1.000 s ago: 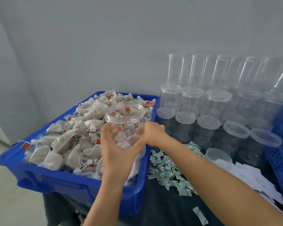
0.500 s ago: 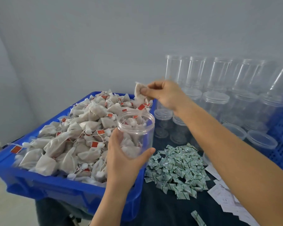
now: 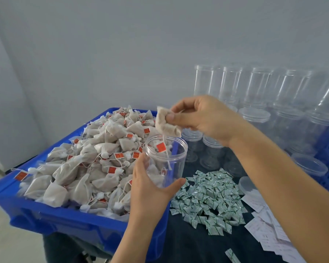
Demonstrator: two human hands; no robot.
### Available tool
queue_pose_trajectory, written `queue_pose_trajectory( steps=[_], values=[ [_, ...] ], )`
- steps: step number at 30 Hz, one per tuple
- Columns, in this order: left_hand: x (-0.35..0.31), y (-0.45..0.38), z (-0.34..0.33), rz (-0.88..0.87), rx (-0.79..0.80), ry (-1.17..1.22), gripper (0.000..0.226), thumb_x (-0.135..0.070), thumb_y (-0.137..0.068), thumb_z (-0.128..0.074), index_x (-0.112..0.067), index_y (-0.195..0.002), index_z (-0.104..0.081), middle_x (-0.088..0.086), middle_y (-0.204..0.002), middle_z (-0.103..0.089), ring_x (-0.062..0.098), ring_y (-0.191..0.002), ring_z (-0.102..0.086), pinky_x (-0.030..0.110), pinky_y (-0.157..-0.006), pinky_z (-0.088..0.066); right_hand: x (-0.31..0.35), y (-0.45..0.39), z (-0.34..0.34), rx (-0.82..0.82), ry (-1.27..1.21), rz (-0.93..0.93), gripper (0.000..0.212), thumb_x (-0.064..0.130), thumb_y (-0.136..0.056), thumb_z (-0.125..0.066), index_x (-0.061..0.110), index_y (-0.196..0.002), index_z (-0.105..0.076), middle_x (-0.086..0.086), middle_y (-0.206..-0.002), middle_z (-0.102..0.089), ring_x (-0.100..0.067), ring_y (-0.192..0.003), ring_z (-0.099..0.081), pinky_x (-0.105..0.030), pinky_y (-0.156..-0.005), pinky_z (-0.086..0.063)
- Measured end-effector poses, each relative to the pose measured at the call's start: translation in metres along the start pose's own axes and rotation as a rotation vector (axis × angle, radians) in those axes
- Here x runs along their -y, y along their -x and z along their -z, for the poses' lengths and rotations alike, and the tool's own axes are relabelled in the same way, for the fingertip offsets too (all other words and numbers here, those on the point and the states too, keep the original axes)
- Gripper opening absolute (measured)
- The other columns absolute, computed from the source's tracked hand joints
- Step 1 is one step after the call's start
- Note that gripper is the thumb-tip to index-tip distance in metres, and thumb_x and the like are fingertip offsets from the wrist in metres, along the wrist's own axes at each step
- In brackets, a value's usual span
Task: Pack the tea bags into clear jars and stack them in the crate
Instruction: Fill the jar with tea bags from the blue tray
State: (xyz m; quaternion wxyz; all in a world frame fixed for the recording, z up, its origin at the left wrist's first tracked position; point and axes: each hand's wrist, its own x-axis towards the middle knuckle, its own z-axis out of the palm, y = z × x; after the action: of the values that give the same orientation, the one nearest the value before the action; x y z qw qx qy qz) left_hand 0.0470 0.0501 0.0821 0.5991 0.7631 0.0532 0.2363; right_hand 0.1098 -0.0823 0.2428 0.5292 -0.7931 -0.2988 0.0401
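Right hand [image 3: 203,118] pinches a soft, light tea bag [image 3: 166,124] over the slippery jar [image 3: 165,160] gripped low by the left hand [image 3: 150,188], mid-frame.

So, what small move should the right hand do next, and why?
Probably lower the tea bag into the open jar and let go. The right hand pinches it just above the jar's mouth, its string and red tag already hang inside, and the left hand holds the jar upright.
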Motion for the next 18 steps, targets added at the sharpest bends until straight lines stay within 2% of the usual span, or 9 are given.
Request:
queue_pose_trajectory(
  steps=[3, 7, 9, 12, 15, 16, 18],
  values=[
    [0.001, 0.002, 0.001, -0.007, 0.019, 0.033, 0.112, -0.067, -0.040, -0.079, -0.037, -0.138, -0.033, -0.022, -0.134, -0.045, -0.006, -0.120, -0.040, 0.025, -0.096, -0.033, -0.013, 0.000, -0.009, 0.030, 0.157, -0.044, 0.024, 0.036, -0.071, -0.081, 0.018, -0.083, -0.072, 0.005, -0.072, -0.075, 0.003, -0.061, -0.064, -0.011, -0.061, -0.050],
    [0.002, 0.003, 0.002, -0.029, 0.032, 0.041, 0.107, -0.064, -0.043, -0.082, -0.045, -0.136, -0.032, -0.030, -0.128, -0.044, -0.022, -0.115, -0.036, 0.016, -0.090, -0.035, -0.018, -0.003, -0.018, 0.130, 0.434, -0.026, 0.016, 0.030, -0.079, -0.082, 0.024, -0.077, -0.069, 0.011, -0.067, -0.069, 0.006, -0.058, -0.061, -0.010, -0.059, -0.048],
    [0.001, 0.003, 0.001, -0.028, 0.039, 0.026, 0.111, -0.066, -0.042, -0.080, -0.042, -0.138, -0.031, -0.027, -0.130, -0.045, -0.013, -0.120, -0.039, 0.023, -0.096, -0.039, -0.014, -0.005, -0.022, 0.216, 0.563, -0.027, 0.013, 0.028, -0.083, -0.078, 0.026, -0.077, -0.068, 0.012, -0.071, -0.069, 0.004, -0.062, -0.062, -0.007, -0.059, -0.047],
    [0.003, 0.004, 0.000, -0.021, 0.052, -0.040, 0.112, -0.065, -0.044, -0.081, -0.032, -0.139, -0.031, -0.012, -0.134, -0.047, 0.008, -0.124, -0.044, 0.036, -0.101, -0.042, -0.008, -0.010, -0.028, 0.382, 0.773, -0.040, 0.010, 0.021, -0.088, -0.070, 0.026, -0.080, -0.067, 0.016, -0.071, -0.063, 0.002, -0.063, -0.056, -0.005, -0.053, -0.042],
    [0.003, 0.006, 0.000, -0.048, 0.058, -0.079, 0.107, -0.058, -0.047, -0.084, -0.039, -0.137, -0.029, -0.015, -0.134, -0.043, 0.006, -0.122, -0.041, 0.031, -0.096, -0.040, -0.009, -0.019, -0.037, 0.589, 0.993, -0.065, 0.016, 0.020, -0.090, -0.068, 0.025, -0.075, -0.063, 0.013, -0.067, -0.057, -0.002, -0.058, -0.048, -0.009, -0.044, -0.037],
    [0.003, 0.007, 0.000, -0.059, 0.062, -0.071, 0.107, -0.058, -0.046, -0.085, -0.039, -0.136, -0.030, -0.016, -0.132, -0.044, 0.005, -0.121, -0.043, 0.030, -0.095, -0.041, -0.008, -0.021, -0.040, 0.655, 1.018, -0.086, 0.010, 0.025, -0.090, -0.070, 0.023, -0.081, -0.067, 0.012, -0.070, -0.058, -0.003, -0.060, -0.049, -0.012, -0.047, -0.038],
    [0.002, 0.007, 0.001, -0.067, 0.075, -0.044, 0.106, -0.058, -0.043, -0.084, -0.043, -0.134, -0.032, -0.019, -0.129, -0.047, 0.003, -0.119, -0.047, 0.029, -0.094, -0.045, -0.009, -0.026, -0.043, 0.780, 1.024, -0.107, 0.016, 0.033, -0.089, -0.071, 0.019, -0.097, -0.070, 0.012, -0.077, -0.061, -0.002, -0.064, -0.054, -0.014, -0.052, -0.042]
  ],
)
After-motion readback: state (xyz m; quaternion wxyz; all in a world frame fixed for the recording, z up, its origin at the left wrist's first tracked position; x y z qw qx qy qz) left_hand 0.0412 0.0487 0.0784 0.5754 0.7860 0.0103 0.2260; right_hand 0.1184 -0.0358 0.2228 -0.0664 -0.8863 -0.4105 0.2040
